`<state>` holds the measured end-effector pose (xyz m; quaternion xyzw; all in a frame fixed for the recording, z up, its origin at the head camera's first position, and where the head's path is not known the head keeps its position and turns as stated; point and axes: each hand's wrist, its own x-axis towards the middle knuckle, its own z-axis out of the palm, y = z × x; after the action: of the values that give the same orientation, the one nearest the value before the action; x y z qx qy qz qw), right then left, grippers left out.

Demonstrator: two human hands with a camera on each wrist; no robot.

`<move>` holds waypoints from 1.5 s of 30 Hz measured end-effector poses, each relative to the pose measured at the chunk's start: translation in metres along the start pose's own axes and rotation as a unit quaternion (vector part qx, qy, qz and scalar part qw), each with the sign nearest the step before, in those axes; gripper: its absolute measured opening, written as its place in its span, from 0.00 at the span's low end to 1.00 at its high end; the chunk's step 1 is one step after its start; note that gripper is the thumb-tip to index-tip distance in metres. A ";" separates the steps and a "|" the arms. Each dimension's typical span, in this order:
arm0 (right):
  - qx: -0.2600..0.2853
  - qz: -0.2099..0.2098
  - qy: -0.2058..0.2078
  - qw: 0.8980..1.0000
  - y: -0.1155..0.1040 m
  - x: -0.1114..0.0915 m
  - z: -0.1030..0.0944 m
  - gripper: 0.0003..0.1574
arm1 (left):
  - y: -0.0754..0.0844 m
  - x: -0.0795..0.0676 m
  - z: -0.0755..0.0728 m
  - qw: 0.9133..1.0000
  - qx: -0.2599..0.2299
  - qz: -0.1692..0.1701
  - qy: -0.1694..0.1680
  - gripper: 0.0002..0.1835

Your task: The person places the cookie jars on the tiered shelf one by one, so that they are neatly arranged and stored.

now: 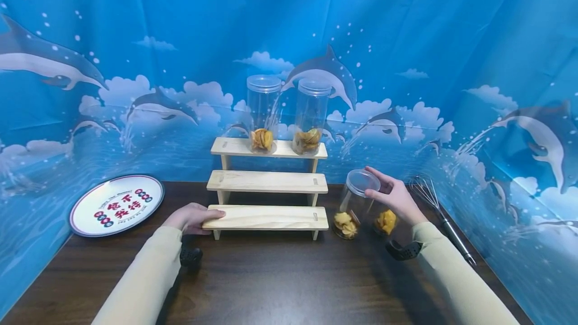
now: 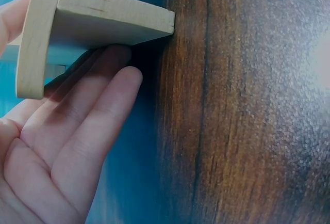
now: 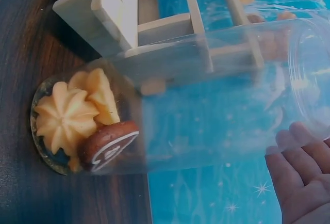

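A three-tier wooden display stand [image 1: 271, 218] stands on the table by the backdrop. My left hand [image 1: 194, 217] grips the left end of its lowest step, thumb on top and fingers beneath, as the left wrist view shows from below. To the stand's right, my right hand [image 1: 395, 198] holds a tall clear jar [image 1: 356, 202] near its lid, thumb and fingertips at the side. This jar leans slightly, its base close to the table. Star-shaped cookies [image 3: 64, 113] and a brown one with white lines [image 3: 111, 144] lie at its bottom.
Another jar with yellow pieces [image 1: 386, 221] stands just right of the held one. Two lidded jars, left [image 1: 263, 109] and right [image 1: 311, 114], occupy the top step. A white plate [image 1: 90, 212] leans at left; a whisk [image 1: 451, 232] lies along the right edge.
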<state>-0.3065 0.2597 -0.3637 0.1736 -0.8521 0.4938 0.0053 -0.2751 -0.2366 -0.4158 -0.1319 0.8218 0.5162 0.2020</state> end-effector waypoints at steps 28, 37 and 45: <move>0.002 0.017 0.039 0.999 0.003 -0.004 0.004 0.39 | -0.002 0.001 0.002 1.000 -0.011 -0.002 0.011 0.36; 0.005 -0.006 0.069 0.998 -0.006 -0.003 -0.003 0.38 | 0.003 0.001 0.000 1.000 0.015 -0.002 0.014 0.36; 0.004 -0.026 0.093 0.995 -0.022 -0.003 -0.008 0.37 | 0.001 0.001 0.000 1.000 0.015 -0.008 0.008 0.35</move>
<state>-0.2981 0.2578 -0.3421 0.1490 -0.8412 0.5107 0.0967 -0.2766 -0.2359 -0.4152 -0.1396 0.8299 0.5014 0.2011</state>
